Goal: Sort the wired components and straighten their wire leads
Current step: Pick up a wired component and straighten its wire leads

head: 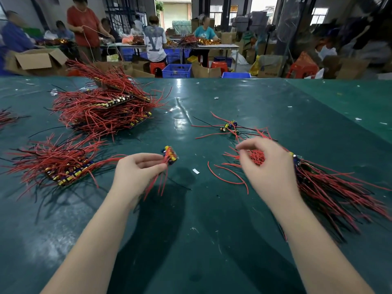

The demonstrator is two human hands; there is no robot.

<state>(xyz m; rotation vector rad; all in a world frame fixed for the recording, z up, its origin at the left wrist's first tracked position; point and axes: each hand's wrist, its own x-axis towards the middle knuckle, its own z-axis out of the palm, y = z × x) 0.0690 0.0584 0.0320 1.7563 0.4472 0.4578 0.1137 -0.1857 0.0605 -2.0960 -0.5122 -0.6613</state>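
Wired components (pixel 170 154), a small cluster of yellow-and-blue cylindrical parts with red leads, are held in the left hand (pixel 135 169) just above the green table (pixel 212 230). The thumb and fingers curl round the cluster near the component bodies, which project past the fingertips toward the far side. The red leads hang down from under the hand toward the table surface.

Head view, right side: the right hand (pixel 267 166) is raised over the table, apart from the left hand. Its fingers are loosely curled, with the thumb and forefinger drawn close together. Motion blur prevents telling whether they pinch a wire. Directly behind the hand lies a loose tangle of red wires (pixel 257 157). To its right, a large bundle (pixel 331 187) of components rests on the table with its leads fanned toward the near right edge.

Head view, left side: a flat bundle (pixel 63 166) lies near the left edge, component bodies in a row, leads spread outward. Farther back sits a stacked heap (pixel 106 105) of similar bundles.

Head view, centre: a few separate components (pixel 230 127) lie well beyond the right hand, leads scattered. A single curved red wire (pixel 231 181) lies on the table between the two forearms. Small white scraps (pixel 196 171) dot the surface.

Beyond the table, other people (pixel 154 39) are at a further workbench among cardboard boxes and blue crates (pixel 177 71).
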